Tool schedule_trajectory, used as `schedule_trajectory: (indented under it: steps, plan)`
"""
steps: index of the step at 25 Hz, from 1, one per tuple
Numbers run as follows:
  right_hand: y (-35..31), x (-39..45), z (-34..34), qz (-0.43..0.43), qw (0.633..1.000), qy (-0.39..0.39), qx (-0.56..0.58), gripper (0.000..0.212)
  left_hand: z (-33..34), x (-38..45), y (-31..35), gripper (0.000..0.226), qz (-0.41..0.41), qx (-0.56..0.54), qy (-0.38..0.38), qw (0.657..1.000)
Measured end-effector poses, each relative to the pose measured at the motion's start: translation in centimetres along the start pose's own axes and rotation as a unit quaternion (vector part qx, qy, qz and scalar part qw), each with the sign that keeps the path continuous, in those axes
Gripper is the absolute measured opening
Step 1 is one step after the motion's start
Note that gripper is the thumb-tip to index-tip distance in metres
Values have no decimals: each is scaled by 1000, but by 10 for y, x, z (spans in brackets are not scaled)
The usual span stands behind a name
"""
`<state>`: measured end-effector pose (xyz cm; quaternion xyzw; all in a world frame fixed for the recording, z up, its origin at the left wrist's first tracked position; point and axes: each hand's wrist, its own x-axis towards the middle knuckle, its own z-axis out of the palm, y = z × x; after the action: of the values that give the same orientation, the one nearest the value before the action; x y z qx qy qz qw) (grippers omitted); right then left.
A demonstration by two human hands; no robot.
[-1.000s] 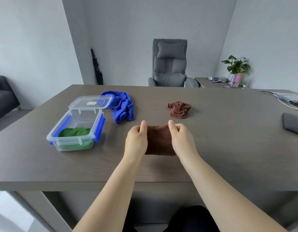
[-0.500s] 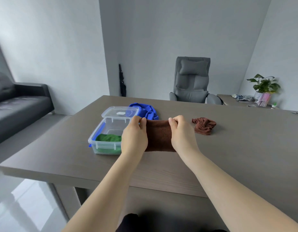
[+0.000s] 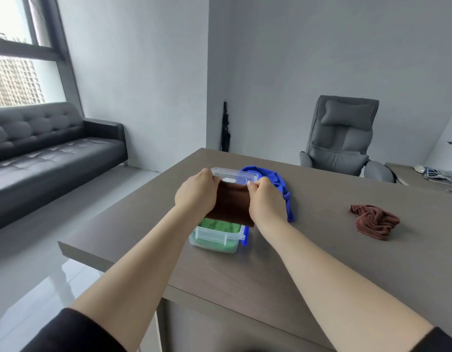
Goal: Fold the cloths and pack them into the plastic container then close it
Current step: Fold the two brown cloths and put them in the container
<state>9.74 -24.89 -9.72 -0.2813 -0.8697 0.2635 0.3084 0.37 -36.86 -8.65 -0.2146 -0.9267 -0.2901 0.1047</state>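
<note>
The box (image 3: 214,237) and its lid (image 3: 235,175) are clear, glossy plastic. The brown cloth (image 3: 232,204), the green cloth (image 3: 218,227) and the blue cloth (image 3: 283,189) look soft, matt and napped. The desk (image 3: 321,250) is matt wood-grain. The sofa (image 3: 55,148) is shiny black leather; the floor (image 3: 42,275) is glossy.

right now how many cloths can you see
4: a folded brown cloth held over the container, a green cloth inside it, a blue cloth beside it, a crumpled brown cloth further right. More may be hidden.

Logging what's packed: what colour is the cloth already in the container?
Green, seen in the head view inside the container.
</note>
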Motion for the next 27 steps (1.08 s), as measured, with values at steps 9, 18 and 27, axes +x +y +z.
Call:
schedule_trajectory:
  steps: [9, 18, 27]
  plan:
    - [10, 3, 63, -29, 983, -48, -176, 35, 34, 19, -38, 24, 1, 127, -58, 990]
    - [5, 4, 64, -86, 948, -93, -293, 19, 46, 12, -34, 16, 90, 273, -73, 955]
    - [1, 13, 29, -168, 917, -168, -321, 40, 8, 22, -51, 18, 229, 149, -148, 951]
